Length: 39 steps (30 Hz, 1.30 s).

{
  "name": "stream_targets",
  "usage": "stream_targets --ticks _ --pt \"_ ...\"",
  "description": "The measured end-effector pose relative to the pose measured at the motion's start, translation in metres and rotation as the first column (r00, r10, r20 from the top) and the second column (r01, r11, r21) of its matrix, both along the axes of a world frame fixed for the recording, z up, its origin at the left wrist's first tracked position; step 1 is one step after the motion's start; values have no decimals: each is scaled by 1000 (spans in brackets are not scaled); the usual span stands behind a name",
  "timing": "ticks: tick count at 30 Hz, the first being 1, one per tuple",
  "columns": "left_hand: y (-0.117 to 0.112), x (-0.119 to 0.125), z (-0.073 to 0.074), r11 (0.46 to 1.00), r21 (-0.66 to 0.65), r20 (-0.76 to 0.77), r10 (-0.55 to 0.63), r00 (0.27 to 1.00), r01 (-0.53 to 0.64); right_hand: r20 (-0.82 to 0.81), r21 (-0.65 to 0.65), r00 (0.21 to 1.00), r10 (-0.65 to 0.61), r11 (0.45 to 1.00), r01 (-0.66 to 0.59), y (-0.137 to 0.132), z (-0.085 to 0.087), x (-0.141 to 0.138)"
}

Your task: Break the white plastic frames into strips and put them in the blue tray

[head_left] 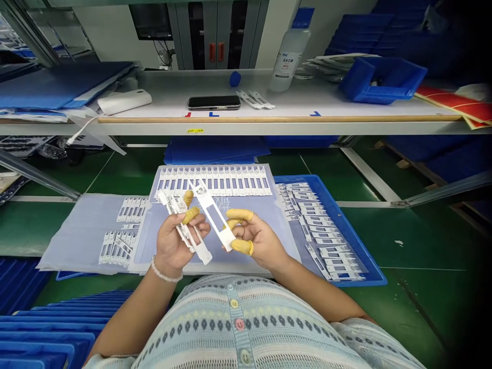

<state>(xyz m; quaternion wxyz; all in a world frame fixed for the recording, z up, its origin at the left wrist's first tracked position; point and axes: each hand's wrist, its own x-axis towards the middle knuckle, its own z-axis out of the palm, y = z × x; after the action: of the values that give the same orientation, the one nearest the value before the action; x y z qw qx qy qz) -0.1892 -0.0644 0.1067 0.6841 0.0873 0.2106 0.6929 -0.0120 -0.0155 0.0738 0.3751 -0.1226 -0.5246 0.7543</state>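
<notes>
My left hand [180, 230], wearing yellow finger cots, is closed around several white plastic frames [198, 246] held in a loose bundle. Between the cotted thumb and fingers of my right hand [255, 233] is one white plastic frame [213, 212] with a long rectangular window, tilted with its upper end toward the left. Both hands are over a pale translucent sheet [246, 218]. Along that sheet's far edge lies a neat row of similar white frames [215, 179].
To the right, a blue tray [369, 261] holds rows of white frames. More frames [117, 248] lie on the left sheet. The shelf ahead carries a phone [214, 102], a bottle [288, 56] and a blue bin [382, 79]. Blue trays [49, 338] are stacked lower left.
</notes>
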Motion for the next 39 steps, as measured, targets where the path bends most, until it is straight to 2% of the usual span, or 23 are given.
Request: stream_targets --ticks 6,13,17,21,25,32,36,39 --pt "1 -1 9 995 73 -66 65 996 -61 -11 28 998 65 998 -64 -5 8 -5" --pt "2 -9 9 999 17 -168 41 985 -39 28 72 998 65 995 -67 -7 13 -2" --pt "1 -12 10 999 -32 -172 -6 985 0 32 91 997 76 993 -79 -10 13 1" --pt "-1 -12 16 999 5 -191 -49 980 51 37 122 995 97 987 -100 -14 16 2" --pt "-3 -10 21 979 77 -177 -171 969 187 29 186 992 120 975 -123 -16 21 3" --pt "-6 -1 37 959 82 -173 -256 951 273 134 352 988 79 928 -121 -21 33 11" --pt "-8 3 44 956 107 -170 -253 952 274 138 423 989 52 900 -106 -23 37 14" --pt "-8 6 43 959 142 -139 -225 965 244 134 467 991 22 880 -82 -24 37 14"
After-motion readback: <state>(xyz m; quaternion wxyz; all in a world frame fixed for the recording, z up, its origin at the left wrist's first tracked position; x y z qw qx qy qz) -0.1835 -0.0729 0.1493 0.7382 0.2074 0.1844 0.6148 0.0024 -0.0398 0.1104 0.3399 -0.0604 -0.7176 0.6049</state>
